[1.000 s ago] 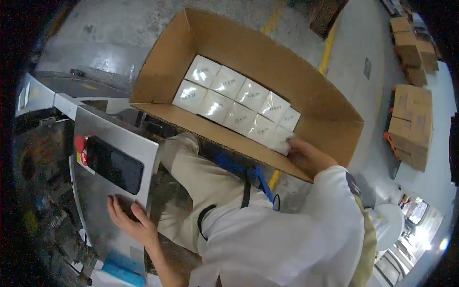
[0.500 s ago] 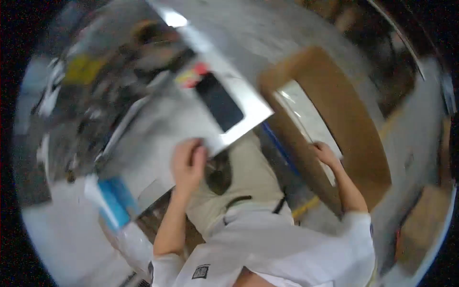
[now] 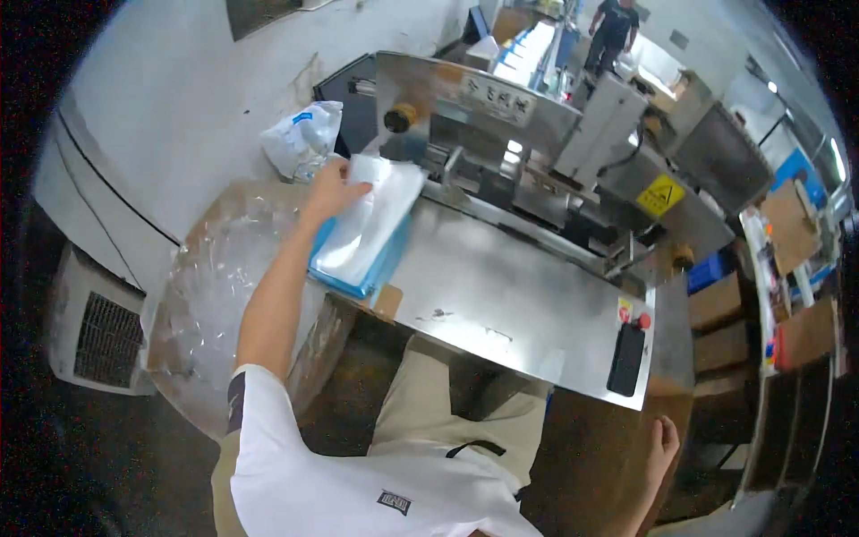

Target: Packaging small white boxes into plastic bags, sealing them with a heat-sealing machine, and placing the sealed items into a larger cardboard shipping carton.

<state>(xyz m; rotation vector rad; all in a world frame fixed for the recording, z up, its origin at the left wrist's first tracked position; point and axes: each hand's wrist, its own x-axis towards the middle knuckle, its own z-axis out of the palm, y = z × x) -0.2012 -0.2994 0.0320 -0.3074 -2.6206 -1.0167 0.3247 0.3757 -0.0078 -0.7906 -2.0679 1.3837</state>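
My left hand (image 3: 331, 192) is closed at the upper left corner of a translucent plastic bag (image 3: 376, 210), its thumb on top. Under the bag lies a blue, shallow, tray-like thing (image 3: 353, 285) on the left end of a steel machine table (image 3: 474, 295). Low at the right, my right hand (image 3: 662, 443) is beside the table's near right corner, over or next to a brown cardboard box (image 3: 582, 447). Its fingers are loosely bent and partly apart, with nothing seen in them.
Steel machine parts (image 3: 519, 170) stand along the table's back. A black control panel (image 3: 626, 358) with a red button sits at its right end. Left of the table is a box lined with clear plastic (image 3: 224, 295). Shelves (image 3: 778, 358) stand right; a person (image 3: 613, 36) is far back.
The view has swung round toward the machine. My left hand has gone from the table's near edge to the plastic bag. My right hand has come off the white flat thing in the cardboard box.
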